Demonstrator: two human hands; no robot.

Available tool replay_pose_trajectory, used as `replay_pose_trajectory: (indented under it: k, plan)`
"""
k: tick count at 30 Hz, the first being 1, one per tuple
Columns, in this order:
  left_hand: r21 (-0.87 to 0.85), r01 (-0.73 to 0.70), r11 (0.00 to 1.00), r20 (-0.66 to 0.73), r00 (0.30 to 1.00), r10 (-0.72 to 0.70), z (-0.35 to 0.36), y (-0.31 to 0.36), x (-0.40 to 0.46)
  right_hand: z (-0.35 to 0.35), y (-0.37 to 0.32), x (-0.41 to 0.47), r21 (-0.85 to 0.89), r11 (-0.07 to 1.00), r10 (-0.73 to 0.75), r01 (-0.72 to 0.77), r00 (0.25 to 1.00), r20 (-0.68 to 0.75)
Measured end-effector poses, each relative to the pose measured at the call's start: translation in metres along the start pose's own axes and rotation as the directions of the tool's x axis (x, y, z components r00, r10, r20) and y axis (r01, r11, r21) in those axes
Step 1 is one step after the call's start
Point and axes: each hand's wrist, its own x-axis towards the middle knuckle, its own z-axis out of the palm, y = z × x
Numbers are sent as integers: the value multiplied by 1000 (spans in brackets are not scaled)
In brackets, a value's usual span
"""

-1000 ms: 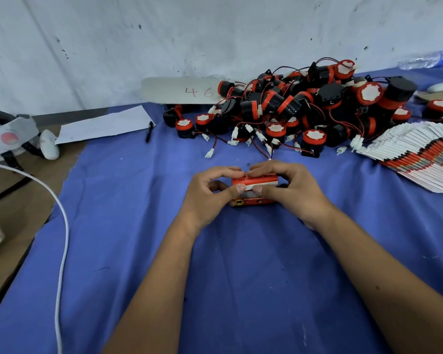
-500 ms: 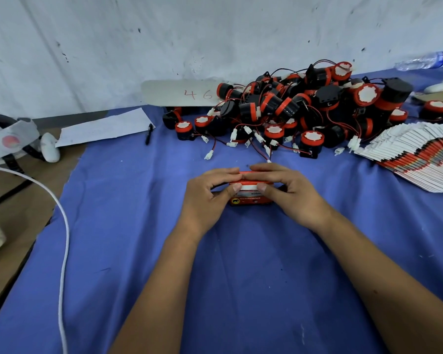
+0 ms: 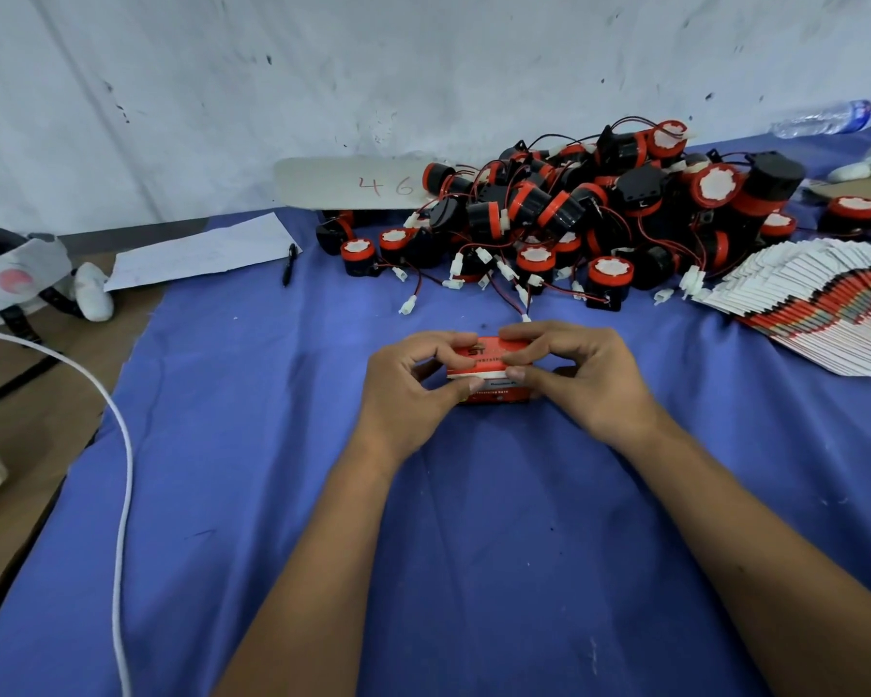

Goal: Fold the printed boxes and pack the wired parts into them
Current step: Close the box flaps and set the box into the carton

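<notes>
At centre, on blue cloth (image 3: 473, 520): small red-and-white printed cardboard box (image 3: 489, 377), long axis 9-to-3
Grip: left hand (image 3: 408, 384) and right hand (image 3: 584, 379) pinch its ends
Parts: black-and-orange wired parts pile (image 3: 599, 218), 12 o'clock, right hand nearer

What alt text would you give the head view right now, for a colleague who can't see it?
Both hands, left hand and right hand, pinch a small red printed box on a blue cloth. Behind it lies a pile of black-and-orange wired parts, with a fanned stack of flat boxes at right.
</notes>
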Motion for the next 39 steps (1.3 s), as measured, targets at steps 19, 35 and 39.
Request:
replay_pose_trajectory:
  k: [19, 35, 39]
  plan:
    - [89, -3, 996, -15, 1000, 5, 7, 3, -1, 4, 0, -6, -394, 891, -218, 226, 974, 64]
    - [-385, -85, 919, 247, 950, 191, 155, 128, 17, -158, -128, -100, -696, 718, -146, -5, 977, -158]
    - [-597, -95, 796, 422, 807, 413, 280, 240, 3, -267, -203, -198, -757, 544, -43, -363, 888, -457]
